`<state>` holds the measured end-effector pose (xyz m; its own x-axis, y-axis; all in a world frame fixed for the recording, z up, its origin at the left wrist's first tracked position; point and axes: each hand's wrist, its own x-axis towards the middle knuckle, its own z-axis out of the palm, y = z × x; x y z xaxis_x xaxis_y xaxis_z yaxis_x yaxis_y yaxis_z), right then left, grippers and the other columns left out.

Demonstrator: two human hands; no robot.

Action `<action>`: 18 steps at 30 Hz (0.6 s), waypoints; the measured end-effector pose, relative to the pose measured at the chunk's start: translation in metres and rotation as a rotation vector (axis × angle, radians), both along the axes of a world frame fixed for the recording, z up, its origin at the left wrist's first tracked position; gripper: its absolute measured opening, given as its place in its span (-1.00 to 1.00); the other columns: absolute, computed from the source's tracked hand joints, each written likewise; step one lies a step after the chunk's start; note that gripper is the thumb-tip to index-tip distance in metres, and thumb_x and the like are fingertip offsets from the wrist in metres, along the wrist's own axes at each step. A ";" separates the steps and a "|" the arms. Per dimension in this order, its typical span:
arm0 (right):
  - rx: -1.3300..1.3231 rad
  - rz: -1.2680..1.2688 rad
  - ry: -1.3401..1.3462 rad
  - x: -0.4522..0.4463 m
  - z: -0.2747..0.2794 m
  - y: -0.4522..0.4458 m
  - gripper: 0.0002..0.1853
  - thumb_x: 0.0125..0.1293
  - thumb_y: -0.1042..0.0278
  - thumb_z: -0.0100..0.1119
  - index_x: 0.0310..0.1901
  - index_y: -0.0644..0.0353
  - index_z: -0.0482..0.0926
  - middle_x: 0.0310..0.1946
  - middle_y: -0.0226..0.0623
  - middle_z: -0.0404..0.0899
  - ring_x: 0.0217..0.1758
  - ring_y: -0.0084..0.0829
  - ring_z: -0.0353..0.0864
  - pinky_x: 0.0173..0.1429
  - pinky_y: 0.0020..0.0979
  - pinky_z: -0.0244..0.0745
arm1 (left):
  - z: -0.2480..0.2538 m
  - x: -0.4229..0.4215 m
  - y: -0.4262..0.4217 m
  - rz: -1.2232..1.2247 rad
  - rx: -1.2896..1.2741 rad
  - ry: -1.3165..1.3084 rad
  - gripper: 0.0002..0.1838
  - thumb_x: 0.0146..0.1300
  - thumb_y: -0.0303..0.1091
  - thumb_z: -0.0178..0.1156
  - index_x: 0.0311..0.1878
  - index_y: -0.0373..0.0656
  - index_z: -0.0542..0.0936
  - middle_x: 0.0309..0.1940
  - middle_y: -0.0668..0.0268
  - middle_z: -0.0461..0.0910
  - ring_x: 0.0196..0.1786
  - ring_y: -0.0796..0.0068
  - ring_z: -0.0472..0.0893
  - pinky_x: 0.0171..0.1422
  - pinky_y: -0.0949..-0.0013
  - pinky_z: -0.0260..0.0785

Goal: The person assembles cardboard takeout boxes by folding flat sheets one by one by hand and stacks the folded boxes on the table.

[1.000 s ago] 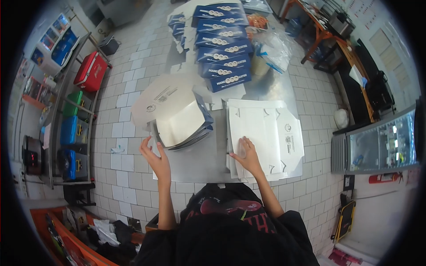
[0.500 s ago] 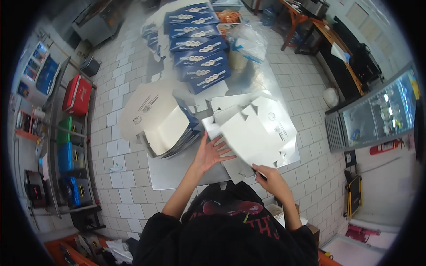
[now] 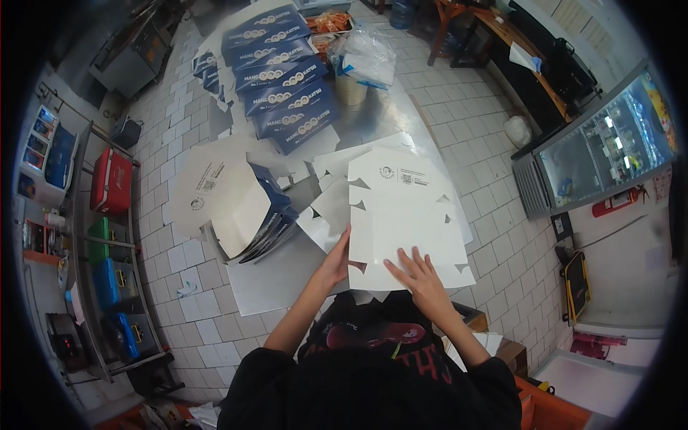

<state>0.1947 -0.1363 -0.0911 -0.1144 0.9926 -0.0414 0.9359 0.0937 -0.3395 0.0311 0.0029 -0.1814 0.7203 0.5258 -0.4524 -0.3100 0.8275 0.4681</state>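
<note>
A flat white die-cut box blank [image 3: 401, 222] with notched edges, small print and a QR code lies in front of me. My right hand [image 3: 418, 278] rests palm down on its lower part, fingers spread. At its left edge, my left hand [image 3: 334, 264] touches the card with fingers stretched upward, partly hidden by the sheet. More white blanks [image 3: 328, 204] lie beneath and behind it. Left of them stands a nested stack of part-folded boxes [image 3: 240, 215], white inside and blue outside.
A long row of blue printed boxes [image 3: 287, 89] fills the table's far left. Beside it are a clear plastic bag [image 3: 365, 57] and a tray of orange food [image 3: 330, 23]. A rack with a red cooler [image 3: 112, 180] stands left; a glass-door fridge [image 3: 602, 154] stands right.
The top blank has turned square to me and come nearer. My right hand went from gripping its lower edge to lying flat on it; my left hand moved against its left edge.
</note>
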 end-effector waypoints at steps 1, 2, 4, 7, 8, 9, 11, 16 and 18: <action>0.006 0.010 0.001 0.008 -0.002 0.001 -0.20 -0.03 0.80 -0.15 0.28 -0.15 0.23 0.29 -0.19 0.19 0.35 0.02 0.12 0.32 0.04 0.09 | 0.006 0.003 -0.003 -0.043 0.029 0.085 -0.29 0.23 0.26 -0.09 0.22 -0.14 0.30 0.09 0.28 0.43 0.09 0.40 0.45 0.08 0.26 0.35; -0.019 0.101 0.047 0.017 -0.007 0.002 -0.20 -0.05 0.79 -0.14 0.28 -0.16 0.24 0.30 -0.25 0.18 0.37 -0.07 0.11 0.34 0.03 0.07 | 0.012 0.009 -0.006 -0.085 0.058 0.170 -0.28 0.22 0.27 -0.08 0.21 -0.16 0.31 0.06 0.27 0.45 0.06 0.40 0.47 0.07 0.25 0.36; -0.038 0.211 0.089 0.036 -0.017 0.007 -0.19 -0.06 0.79 -0.12 0.28 -0.17 0.25 0.31 -0.32 0.18 0.39 -0.16 0.11 0.35 0.03 0.05 | 0.012 0.028 -0.012 -0.012 0.036 0.139 -0.32 0.21 0.12 0.06 0.22 -0.20 0.27 0.02 0.25 0.46 0.03 0.43 0.48 0.05 0.25 0.39; -0.077 0.414 0.089 0.073 -0.036 0.022 -0.20 -0.13 0.74 -0.04 0.24 -0.16 0.29 0.31 -0.44 0.19 0.40 -0.29 0.11 0.36 0.04 0.01 | 0.020 0.062 -0.012 0.055 0.157 0.345 -0.38 0.12 -0.19 0.20 0.21 -0.22 0.26 -0.02 0.20 0.45 0.00 0.36 0.50 -0.01 0.32 0.42; -0.044 0.450 0.020 0.083 -0.038 0.026 -0.24 -0.13 0.69 0.02 0.21 -0.13 0.32 0.30 -0.45 0.20 0.39 -0.32 0.13 0.35 0.09 -0.03 | -0.005 0.071 -0.012 0.103 0.106 0.334 -0.37 0.10 -0.24 0.21 0.22 -0.19 0.25 0.01 0.21 0.44 0.00 0.37 0.51 -0.03 0.33 0.44; 0.019 0.456 -0.080 0.087 -0.036 0.029 -0.30 -0.16 0.60 0.11 0.15 -0.10 0.36 0.23 -0.41 0.28 0.36 -0.30 0.17 0.33 0.11 -0.03 | -0.010 0.078 -0.012 0.143 0.074 0.355 -0.37 0.08 -0.28 0.23 0.22 -0.17 0.25 0.01 0.22 0.44 -0.01 0.38 0.52 -0.06 0.32 0.46; 0.026 0.362 0.091 0.087 -0.026 0.034 -0.47 -0.06 0.25 0.28 0.04 -0.08 0.42 -0.01 -0.33 0.40 0.17 -0.25 0.31 0.18 0.00 0.13 | -0.006 0.096 -0.018 0.312 -0.051 0.192 -0.39 0.07 -0.38 0.28 0.19 -0.11 0.24 -0.07 0.29 0.44 -0.02 0.39 0.50 0.00 0.27 0.44; 0.209 0.466 0.217 0.119 -0.018 0.054 -0.79 0.05 0.38 0.21 -0.23 0.11 0.52 -0.42 -0.44 0.44 -0.29 -0.46 0.44 -0.24 -0.39 0.25 | 0.010 0.130 -0.021 0.575 -0.092 0.157 -0.47 0.10 -0.44 0.23 0.12 -0.07 0.23 -0.07 0.32 0.36 0.03 0.39 0.43 0.02 0.18 0.42; 0.217 0.517 0.293 0.137 -0.012 0.064 -0.76 0.05 0.41 0.16 -0.19 0.14 0.52 -0.42 -0.43 0.44 -0.28 -0.44 0.44 -0.23 -0.41 0.27 | 0.005 0.141 -0.023 0.729 -0.070 0.148 -0.51 0.11 -0.46 0.22 0.08 -0.08 0.25 -0.09 0.32 0.36 0.01 0.39 0.44 0.00 0.19 0.42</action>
